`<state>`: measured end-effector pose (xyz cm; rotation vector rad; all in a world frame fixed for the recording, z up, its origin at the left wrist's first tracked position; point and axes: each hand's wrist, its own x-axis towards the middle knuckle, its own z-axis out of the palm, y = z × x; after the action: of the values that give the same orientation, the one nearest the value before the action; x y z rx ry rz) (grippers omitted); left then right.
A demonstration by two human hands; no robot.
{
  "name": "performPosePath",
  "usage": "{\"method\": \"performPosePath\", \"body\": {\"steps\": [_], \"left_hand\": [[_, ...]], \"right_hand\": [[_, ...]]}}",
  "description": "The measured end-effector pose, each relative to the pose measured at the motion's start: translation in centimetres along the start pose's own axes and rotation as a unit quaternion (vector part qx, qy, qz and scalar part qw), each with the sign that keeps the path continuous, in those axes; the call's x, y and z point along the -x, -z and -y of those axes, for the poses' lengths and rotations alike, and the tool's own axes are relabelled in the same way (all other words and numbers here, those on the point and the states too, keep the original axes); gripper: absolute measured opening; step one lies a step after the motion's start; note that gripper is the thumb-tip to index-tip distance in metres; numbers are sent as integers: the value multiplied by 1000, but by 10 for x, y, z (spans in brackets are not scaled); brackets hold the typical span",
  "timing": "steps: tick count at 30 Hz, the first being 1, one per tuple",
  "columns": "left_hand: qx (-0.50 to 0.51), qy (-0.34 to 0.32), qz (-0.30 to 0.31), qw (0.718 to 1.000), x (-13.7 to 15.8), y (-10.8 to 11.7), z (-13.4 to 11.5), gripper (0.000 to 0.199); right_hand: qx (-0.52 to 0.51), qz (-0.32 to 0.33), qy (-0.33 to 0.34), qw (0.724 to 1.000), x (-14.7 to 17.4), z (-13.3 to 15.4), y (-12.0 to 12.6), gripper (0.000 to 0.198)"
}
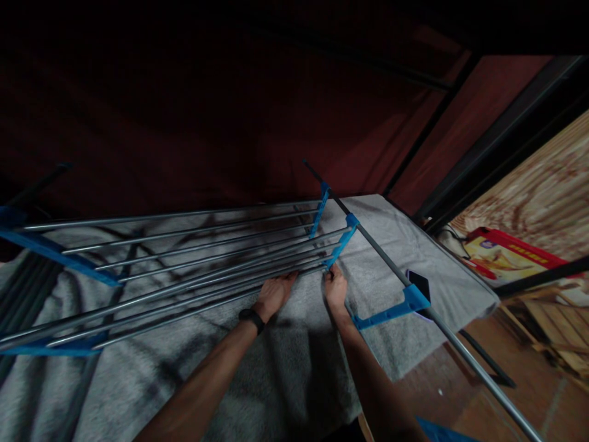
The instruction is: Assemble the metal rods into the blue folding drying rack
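A rack of grey metal rods [207,281] with blue plastic brackets lies over a grey blanket [276,362]. My left hand [275,291], a black band on its wrist, closes its fingers on the front rod near that rod's right end. My right hand [335,286] is closed at the lower end of a blue bracket [341,245], where the rod ends meet it. The fingertips of this hand are partly hidden. A long grey pole [381,250] passes through the tops of the brackets. Lower on it hangs another blue bracket [396,311], with no rods seen in it.
A phone [418,286] lies on the blanket behind the pole. More blue brackets [83,264] hold the rods' left ends. Dark red cloth [207,123] hangs behind. At right are a dark frame post [430,138], a red and yellow box [506,255] and a wooden crate [559,328].
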<state>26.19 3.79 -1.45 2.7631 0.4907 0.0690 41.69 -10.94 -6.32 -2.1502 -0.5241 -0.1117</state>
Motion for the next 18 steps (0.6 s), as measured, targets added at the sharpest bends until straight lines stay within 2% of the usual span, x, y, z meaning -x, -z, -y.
{"method": "performPosePath", "body": {"steps": [5,14,18], "left_hand": [[25,0,9,1000,2,7,-3,51],[72,4,8,997,1,4,0,49],[68,5,0,998,0,5,-5,50]], "right_hand": [[-6,13,11,1000,1,1,1,55],[3,-4,-2,1000,2,-2,-5,56],[21,-20,20,999,2,-2,-5,55]]}}
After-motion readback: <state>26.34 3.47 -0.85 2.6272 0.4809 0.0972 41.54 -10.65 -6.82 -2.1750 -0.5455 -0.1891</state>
